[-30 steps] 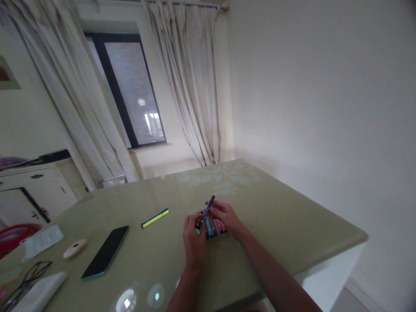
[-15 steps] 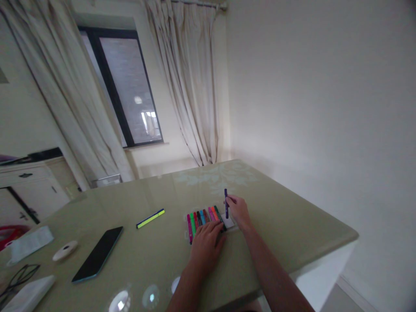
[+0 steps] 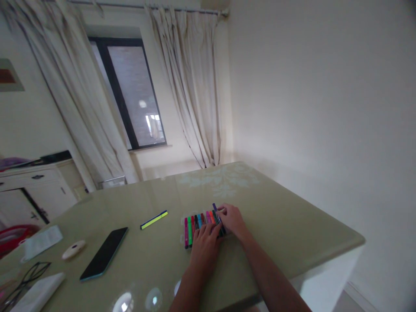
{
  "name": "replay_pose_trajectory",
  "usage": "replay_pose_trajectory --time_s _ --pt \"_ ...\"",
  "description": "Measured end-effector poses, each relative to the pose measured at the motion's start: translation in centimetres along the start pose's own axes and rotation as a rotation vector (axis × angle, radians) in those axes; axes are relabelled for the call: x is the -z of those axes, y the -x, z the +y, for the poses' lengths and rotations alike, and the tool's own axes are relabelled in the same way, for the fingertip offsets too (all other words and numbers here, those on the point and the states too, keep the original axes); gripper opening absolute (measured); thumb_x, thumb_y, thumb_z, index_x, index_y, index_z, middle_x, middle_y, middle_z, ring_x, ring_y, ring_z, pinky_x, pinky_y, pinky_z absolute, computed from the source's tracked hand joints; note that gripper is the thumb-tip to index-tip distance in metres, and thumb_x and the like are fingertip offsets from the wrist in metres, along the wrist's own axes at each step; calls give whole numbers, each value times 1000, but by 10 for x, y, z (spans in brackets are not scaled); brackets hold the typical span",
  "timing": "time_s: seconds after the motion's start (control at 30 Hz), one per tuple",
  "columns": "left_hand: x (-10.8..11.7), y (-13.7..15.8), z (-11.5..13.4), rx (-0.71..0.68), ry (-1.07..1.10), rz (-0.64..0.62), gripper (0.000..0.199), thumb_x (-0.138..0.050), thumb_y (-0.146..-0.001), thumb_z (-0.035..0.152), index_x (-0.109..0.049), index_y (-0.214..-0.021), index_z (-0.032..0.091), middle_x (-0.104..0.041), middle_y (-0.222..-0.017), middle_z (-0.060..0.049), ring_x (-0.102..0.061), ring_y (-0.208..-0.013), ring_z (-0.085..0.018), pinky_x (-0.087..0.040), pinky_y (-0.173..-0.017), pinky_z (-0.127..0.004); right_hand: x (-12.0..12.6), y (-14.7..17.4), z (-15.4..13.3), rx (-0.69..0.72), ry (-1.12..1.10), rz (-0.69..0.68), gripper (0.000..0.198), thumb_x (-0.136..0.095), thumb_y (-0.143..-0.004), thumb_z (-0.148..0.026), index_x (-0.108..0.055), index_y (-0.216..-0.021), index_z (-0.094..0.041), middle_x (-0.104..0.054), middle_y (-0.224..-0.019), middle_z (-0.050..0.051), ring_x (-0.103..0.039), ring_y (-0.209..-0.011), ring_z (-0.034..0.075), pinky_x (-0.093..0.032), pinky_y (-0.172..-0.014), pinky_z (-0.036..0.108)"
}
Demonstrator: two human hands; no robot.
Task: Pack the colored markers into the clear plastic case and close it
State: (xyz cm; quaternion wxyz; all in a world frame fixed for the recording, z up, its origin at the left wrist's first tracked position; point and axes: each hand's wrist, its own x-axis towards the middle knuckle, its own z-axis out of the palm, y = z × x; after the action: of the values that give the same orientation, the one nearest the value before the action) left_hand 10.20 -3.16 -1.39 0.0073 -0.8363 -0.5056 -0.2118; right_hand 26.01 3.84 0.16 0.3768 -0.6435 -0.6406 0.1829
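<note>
A row of coloured felt-tip pens (image 3: 190, 231) lies side by side in a clear plastic case on the table. My left hand (image 3: 205, 242) rests across their lower ends, palm down and fingers stretched out. At the right end of the row, my right hand (image 3: 232, 219) pinches a dark purple felt-tip pen (image 3: 214, 206), which is tilted and lies close along the dark green pen. Its lower part is partly hidden by my fingers. To the left, a yellow felt-tip pen with dark blue ends (image 3: 154, 220) lies alone on the table.
On the table's left side are a black phone (image 3: 104, 253), a white oval object (image 3: 73, 250), a face mask (image 3: 43, 242), glasses (image 3: 32, 274) and a white flat box (image 3: 40, 292). A bare wall (image 3: 325, 130) stands beyond the table's (image 3: 286, 234) right edge.
My right hand has moved down and left, bringing the upright purple pen down into a tilt at the row's right end. My left hand stays on the pens. The view has shifted slightly.
</note>
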Motion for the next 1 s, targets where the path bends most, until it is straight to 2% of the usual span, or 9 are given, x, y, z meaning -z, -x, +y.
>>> replay_pose_trajectory --time_s 0.13,0.2,0.3,0.4,0.6,0.87,1.0 --pt "-1 0 -1 3 2 -1 47 -58 -96 20 -57 -143 31 -66 -135 -6 -58 -125 -27 -45 -104 -44 5 -1 -2 -20 -68 65 20 -66 -89 -26 -77 -104 -20 -80 -89 5 -75 -84 19 -50 -75 25" --pt "-2 -1 -2 5 4 8 47 -58 -96 20 -57 -142 31 -67 -133 -6 -59 -123 -27 -45 -103 -44 5 0 -3 -37 -66 51 17 -66 -88 -26 -76 -101 -21 -80 -88 5 -74 -83 19 -49 -73 24" --pt "-3 0 -4 -22 30 20 40 -58 -96 21 -63 -134 33 -67 -130 -5 -59 -121 -28 -46 -101 -46 3 4 -4 -26 46 -23 8 -68 -85 -21 -74 -90 -21 -79 -86 5 -73 -81 20 -46 -71 26" --pt "-3 1 -6 -49 56 16 31 -57 -97 26 -68 -126 33 -67 -129 -5 -58 -121 -30 -47 -99 -48 -1 8 -4 12 143 -59 7 -66 -86 -20 -71 -90 -21 -77 -85 5 -71 -80 20 -42 -67 27" --pt "-2 1 -2 -41 14 35 33 -56 -96 19 -69 -122 34 -67 -127 -5 -59 -118 -30 -45 -99 -49 -3 11 -6 61 277 4 10 -60 -89 -18 -69 -89 -20 -74 -90 8 -67 -81 21 -37 -66 28" --pt "2 3 4 -20 -5 16 34 -57 -96 20 -69 -124 35 -66 -131 -6 -59 -120 -32 -45 -99 -51 -4 10 -3 37 244 -26 9 -62 -89 -18 -70 -86 -20 -74 -87 7 -66 -80 20 -37 -68 28" --pt "12 -5 2 -41 41 -27 28 -57 -96 24 -74 -116 34 -68 -125 -6 -61 -117 -31 -47 -99 -50 -4 11 -4 29 278 -15 9 -63 -88 -18 -71 -82 -20 -74 -86 8 -66 -80 20 -37 -68 28"
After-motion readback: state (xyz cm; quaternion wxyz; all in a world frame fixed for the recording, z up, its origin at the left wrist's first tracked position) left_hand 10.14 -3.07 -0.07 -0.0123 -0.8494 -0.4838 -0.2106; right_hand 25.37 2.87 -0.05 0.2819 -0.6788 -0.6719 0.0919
